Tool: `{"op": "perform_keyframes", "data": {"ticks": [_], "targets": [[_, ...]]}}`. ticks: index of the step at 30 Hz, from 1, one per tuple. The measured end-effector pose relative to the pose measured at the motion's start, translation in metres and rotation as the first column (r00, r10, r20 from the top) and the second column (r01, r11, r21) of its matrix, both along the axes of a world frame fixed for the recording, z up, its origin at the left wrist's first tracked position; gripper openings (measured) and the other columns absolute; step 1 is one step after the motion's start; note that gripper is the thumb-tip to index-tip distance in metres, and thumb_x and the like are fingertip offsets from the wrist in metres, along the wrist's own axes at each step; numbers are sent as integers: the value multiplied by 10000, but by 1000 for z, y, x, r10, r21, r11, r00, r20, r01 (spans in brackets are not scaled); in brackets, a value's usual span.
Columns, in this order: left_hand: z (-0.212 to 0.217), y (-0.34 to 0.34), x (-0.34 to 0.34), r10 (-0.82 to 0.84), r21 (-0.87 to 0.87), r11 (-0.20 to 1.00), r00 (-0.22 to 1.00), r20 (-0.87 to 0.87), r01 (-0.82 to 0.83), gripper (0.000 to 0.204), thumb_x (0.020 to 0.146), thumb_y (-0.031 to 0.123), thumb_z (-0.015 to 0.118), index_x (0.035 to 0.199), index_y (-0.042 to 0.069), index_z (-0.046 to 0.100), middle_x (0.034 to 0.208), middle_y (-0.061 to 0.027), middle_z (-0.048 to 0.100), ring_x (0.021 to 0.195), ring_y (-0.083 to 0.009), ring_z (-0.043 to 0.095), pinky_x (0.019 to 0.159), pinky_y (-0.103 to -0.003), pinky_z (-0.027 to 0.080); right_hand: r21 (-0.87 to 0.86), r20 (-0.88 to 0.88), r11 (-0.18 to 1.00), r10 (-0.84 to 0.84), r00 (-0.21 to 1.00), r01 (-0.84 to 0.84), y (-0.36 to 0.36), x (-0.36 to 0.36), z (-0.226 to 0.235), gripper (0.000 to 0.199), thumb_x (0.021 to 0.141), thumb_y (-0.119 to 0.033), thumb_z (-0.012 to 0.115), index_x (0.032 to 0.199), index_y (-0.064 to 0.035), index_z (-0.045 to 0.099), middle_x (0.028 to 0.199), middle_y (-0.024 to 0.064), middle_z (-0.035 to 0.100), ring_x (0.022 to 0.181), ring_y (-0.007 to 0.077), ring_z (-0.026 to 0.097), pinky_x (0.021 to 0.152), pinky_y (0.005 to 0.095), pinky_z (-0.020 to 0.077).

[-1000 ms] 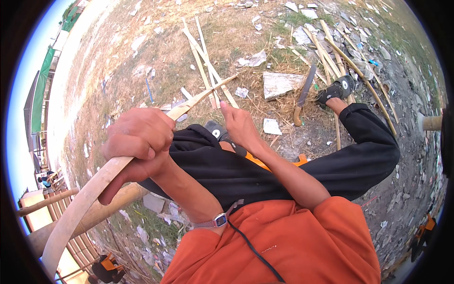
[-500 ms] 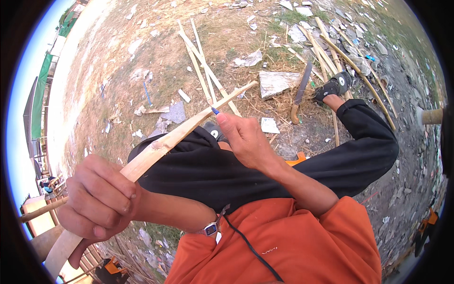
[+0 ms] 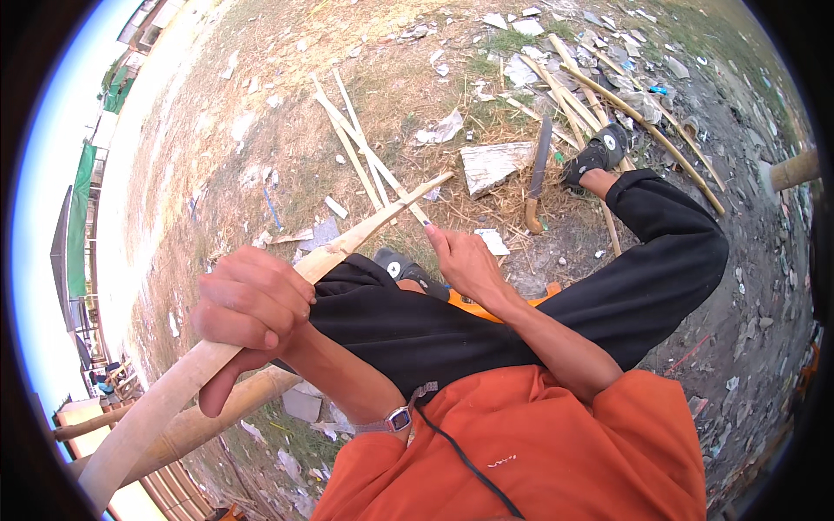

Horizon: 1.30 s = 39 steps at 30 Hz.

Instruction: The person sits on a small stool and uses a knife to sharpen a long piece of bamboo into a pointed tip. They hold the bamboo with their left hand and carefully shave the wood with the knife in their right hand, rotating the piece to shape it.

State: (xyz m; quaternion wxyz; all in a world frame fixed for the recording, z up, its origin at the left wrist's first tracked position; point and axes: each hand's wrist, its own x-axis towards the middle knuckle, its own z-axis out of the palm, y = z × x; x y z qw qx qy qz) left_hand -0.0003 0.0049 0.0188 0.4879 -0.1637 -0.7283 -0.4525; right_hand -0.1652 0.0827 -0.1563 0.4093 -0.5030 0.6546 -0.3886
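My left hand [image 3: 252, 300] is wrapped round a long pale bamboo strip [image 3: 347, 239]. The strip runs from the lower left up to a thin tip near the middle of the view. My right hand [image 3: 469, 269] is closed, thumb stretched forward, just below the strip's thin end. A small blue-tipped thing [image 3: 426, 222] shows at the right thumb's tip; the rest of it is hidden in the fingers, and I cannot make out its kind. The thumb sits a little apart from the strip.
A large knife [image 3: 540, 174] with a wooden handle lies on the ground beside a broken white slab [image 3: 495, 165]. Several bamboo strips [image 3: 360, 143] lie ahead, more poles [image 3: 643, 108] at the far right. An orange object [image 3: 478, 306] is under my legs. A thick bamboo pole [image 3: 200, 412] is at lower left.
My left hand has moved right and up, bringing the strip along. My right hand has shifted slightly right and down, so the blue-tipped thing is now farther off the strip.
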Motion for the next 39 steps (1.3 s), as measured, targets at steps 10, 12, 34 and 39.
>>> {"op": "perform_keyframes", "data": {"ticks": [10,12,34,39], "targets": [[-7,-4,12,36,33,999,999,-38,-35,514,783,531,639,685,49,493,485,-26,489,362,-146,490,388,-289,467,7,-77,1000,-20,997,21,-5,12,-19,453,962,-363,417,781,4,609,600,258,560,579,463,548,568,510,438],[-5,-1,10,35,20,999,999,-25,-34,505,784,521,642,677,52,489,474,-21,481,351,-141,481,371,-291,456,-101,-2,995,15,1000,-15,6,25,5,500,965,-389,390,784,15,624,626,273,567,617,467,558,589,518,437],[-15,3,9,522,343,825,839,-155,-450,458,858,448,607,648,81,429,438,-7,382,323,-97,332,330,-249,312,-20,19,995,-94,995,94,-20,33,-28,566,976,-388,340,771,89,568,666,309,538,684,484,529,630,510,387],[-13,8,13,559,317,805,820,-123,-502,463,843,476,599,662,87,424,440,15,341,330,-92,325,338,-238,308,11,-105,1000,27,994,-26,-7,25,-32,599,972,-418,331,731,83,554,673,311,546,686,493,530,631,525,376]]}}
